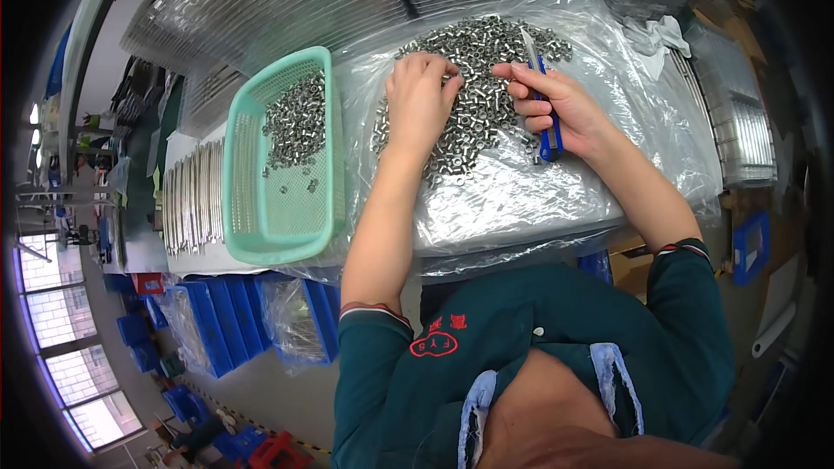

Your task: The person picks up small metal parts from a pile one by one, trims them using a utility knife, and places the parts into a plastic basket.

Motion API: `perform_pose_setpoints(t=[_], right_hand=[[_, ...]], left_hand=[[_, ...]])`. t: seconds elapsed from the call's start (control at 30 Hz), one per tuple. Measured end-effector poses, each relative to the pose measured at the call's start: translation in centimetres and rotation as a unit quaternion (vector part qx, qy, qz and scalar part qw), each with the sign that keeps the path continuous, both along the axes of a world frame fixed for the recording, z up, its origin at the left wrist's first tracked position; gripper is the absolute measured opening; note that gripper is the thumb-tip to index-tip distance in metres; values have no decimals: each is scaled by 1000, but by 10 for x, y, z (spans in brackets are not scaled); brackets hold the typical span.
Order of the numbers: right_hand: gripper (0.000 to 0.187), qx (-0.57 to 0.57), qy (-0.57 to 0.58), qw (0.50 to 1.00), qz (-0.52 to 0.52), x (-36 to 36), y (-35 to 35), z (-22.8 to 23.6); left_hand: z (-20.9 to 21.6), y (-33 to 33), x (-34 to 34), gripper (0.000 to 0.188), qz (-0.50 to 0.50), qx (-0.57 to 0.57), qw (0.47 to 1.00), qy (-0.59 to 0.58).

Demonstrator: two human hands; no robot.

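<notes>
Standing left of the heap of small metal fittings (486, 108), a mint-green basket (291, 213) holds more. Over the heap's left side bends the left hand (419, 91) (whether it grips a piece, I cannot tell). Apart from it, at the heap's right, the right hand (563, 110) is wrapped around a blue utility knife (549, 143). Clear plastic sheeting (656, 135) lies beneath the heap and beyond its right edge.

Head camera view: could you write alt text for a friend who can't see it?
A person's right hand holds a blue utility knife, blade showing, beside a heap of small silvery metal parts on clear plastic sheeting, with the left hand at the heap's left side. Further left sits a mint-green basket holding more small metal pieces.
</notes>
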State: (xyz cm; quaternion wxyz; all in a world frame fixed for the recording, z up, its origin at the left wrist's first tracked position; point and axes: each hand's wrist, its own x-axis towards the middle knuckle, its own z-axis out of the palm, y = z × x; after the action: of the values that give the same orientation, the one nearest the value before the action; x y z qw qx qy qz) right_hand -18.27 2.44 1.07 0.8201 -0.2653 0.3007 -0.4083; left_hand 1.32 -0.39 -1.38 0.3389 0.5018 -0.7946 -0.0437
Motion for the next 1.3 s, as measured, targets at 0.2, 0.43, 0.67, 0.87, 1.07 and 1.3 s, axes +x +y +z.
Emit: perform_pose_setpoints(t=[0.2,0.43,0.67,0.87,1.07,1.3], right_hand=[[25,-3,65,998,6,4,2,2],[13,2,67,998,-8,4,3,2],[16,-20,64,998,-16,4,4,1],[17,-26,61,998,-9,4,4,0],[26,-2,31,999,21,3,1,-2],[33,34,-19,998,39,2,0,0]], left_hand=[[20,14,-15,22,-124,-79,980,136],[24,24,-24,39,-122,-2,966,228],[23,24,-25,41,-127,-6,965,232],[20,25,-27,44,-140,-18,964,225],[24,27,-32,32,-131,-25,948,289],[22,24,-17,5,-42,30,969,242]])
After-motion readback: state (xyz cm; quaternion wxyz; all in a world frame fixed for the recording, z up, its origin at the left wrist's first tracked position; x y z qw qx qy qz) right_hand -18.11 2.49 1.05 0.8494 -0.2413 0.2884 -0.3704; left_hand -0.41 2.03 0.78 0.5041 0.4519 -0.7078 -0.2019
